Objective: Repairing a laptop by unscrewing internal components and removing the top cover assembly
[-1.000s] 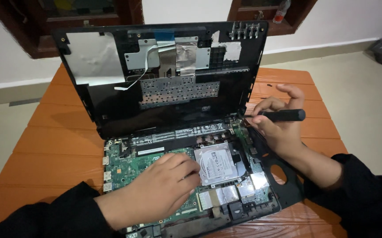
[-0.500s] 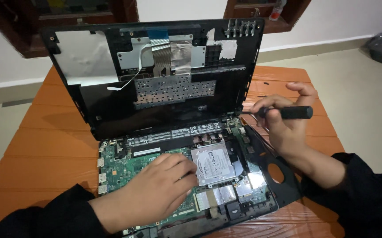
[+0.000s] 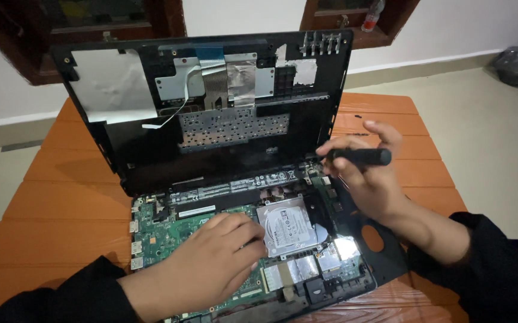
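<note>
My right hand (image 3: 369, 179) grips the black screwdriver (image 3: 359, 157) just right of the hard drive (image 3: 289, 226), my left hand (image 3: 214, 263) lies flat beside it; a slip could gouge the green board (image 3: 163, 236).

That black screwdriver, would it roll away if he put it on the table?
Probably. The screwdriver handle looks round and smooth, so it could roll on the flat orange table. It looks stiff and light, pinched easily in the right hand.

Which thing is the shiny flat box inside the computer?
Find the opened laptop on the orange table. Beside the green circuit board, just right of the left hand, lies the hard drive. It is the only silver rectangle with a white label.
</note>
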